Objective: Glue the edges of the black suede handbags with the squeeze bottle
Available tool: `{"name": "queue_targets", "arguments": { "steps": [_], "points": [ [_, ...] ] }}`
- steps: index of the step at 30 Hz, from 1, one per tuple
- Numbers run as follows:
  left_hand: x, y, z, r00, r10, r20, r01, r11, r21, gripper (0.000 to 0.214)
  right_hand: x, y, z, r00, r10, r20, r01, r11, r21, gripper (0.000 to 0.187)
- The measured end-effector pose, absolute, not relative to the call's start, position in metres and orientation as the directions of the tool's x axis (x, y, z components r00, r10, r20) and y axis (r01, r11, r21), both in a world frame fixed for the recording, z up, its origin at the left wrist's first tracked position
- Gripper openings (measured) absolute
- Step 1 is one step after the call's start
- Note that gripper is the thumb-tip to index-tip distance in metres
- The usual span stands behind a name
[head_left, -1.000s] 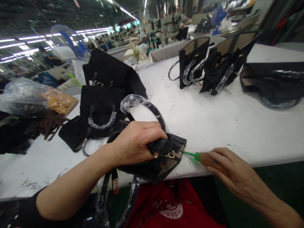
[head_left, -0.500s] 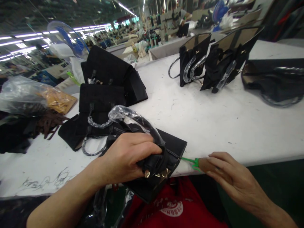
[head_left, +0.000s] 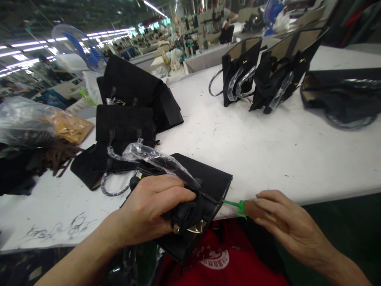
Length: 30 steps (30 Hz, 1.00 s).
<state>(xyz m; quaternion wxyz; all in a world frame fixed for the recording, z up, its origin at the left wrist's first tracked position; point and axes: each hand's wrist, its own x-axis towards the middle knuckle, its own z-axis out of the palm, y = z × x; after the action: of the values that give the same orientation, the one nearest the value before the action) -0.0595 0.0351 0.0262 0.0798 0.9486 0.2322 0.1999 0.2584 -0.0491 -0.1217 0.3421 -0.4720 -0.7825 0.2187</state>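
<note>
My left hand [head_left: 156, 206] is closed on a black handbag [head_left: 208, 171] with gold metal fittings, gripping the gathered straps and flap. The bag lies tilted over the table's front edge, against my red clothing. One handle [head_left: 160, 161] in clear plastic wrap sticks out above my knuckles. In my right hand [head_left: 288, 222], fingers wrapped round its brown handle, is a slim tool [head_left: 248, 208] with a thin green shaft and green strands tied at the collar. Its tip meets the bag's right side edge; whether it goes inside is hidden.
Several black handbags [head_left: 125, 123] lie stacked on the left of the white table [head_left: 238, 147]. More bags [head_left: 241, 71] stand at the back right, and another bag [head_left: 342, 95] lies far right. Plastic-wrapped material [head_left: 68, 125] and loose threads [head_left: 74, 226] are at left. A blue fan [head_left: 86, 47] stands behind.
The bag and its wrapped handle have shifted slightly left and turned a little in my left hand. The tool stays at the bag's edge. The view has moved slightly.
</note>
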Motion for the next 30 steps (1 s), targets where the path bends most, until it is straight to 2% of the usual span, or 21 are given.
{"name": "queue_targets", "arguments": {
  "steps": [5,10,14,19,22,24,27,30],
  "points": [
    [-0.060,0.033,0.025,0.819,0.464,0.339,0.407,-0.885,0.228,0.007,0.259,-0.051,-0.123,-0.195,0.925,0.325,0.622,0.373,-0.689,0.027],
    [-0.062,0.027,0.027,0.819,0.474,0.324,0.432,-0.880,0.198,0.009,0.254,-0.054,-0.120,-0.260,0.934,0.244,0.565,0.352,-0.746,0.023],
    [-0.063,0.024,0.026,0.819,0.482,0.311,0.440,-0.876,0.199,0.010,0.250,-0.053,-0.115,-0.162,0.939,0.303,0.578,0.339,-0.742,0.022],
    [-0.062,0.025,0.025,0.817,0.460,0.347,0.426,-0.888,0.174,0.010,0.249,-0.055,-0.114,-0.256,0.929,0.268,0.528,0.366,-0.766,0.022],
    [-0.062,0.025,0.025,0.819,0.452,0.354,0.421,-0.892,0.167,0.010,0.249,-0.056,-0.115,-0.185,0.934,0.306,0.578,0.355,-0.735,0.024],
    [-0.063,0.024,0.024,0.820,0.453,0.350,0.420,-0.892,0.169,0.010,0.248,-0.056,-0.114,-0.148,0.935,0.321,0.553,0.348,-0.757,0.021],
    [-0.064,0.024,0.022,0.821,0.450,0.352,0.414,-0.893,0.177,0.012,0.245,-0.055,-0.110,-0.197,0.935,0.294,0.502,0.354,-0.789,0.018],
    [-0.065,0.023,0.021,0.813,0.455,0.362,0.416,-0.891,0.184,0.011,0.244,-0.052,-0.109,-0.178,0.938,0.296,0.549,0.345,-0.761,0.019]
  ]
}}
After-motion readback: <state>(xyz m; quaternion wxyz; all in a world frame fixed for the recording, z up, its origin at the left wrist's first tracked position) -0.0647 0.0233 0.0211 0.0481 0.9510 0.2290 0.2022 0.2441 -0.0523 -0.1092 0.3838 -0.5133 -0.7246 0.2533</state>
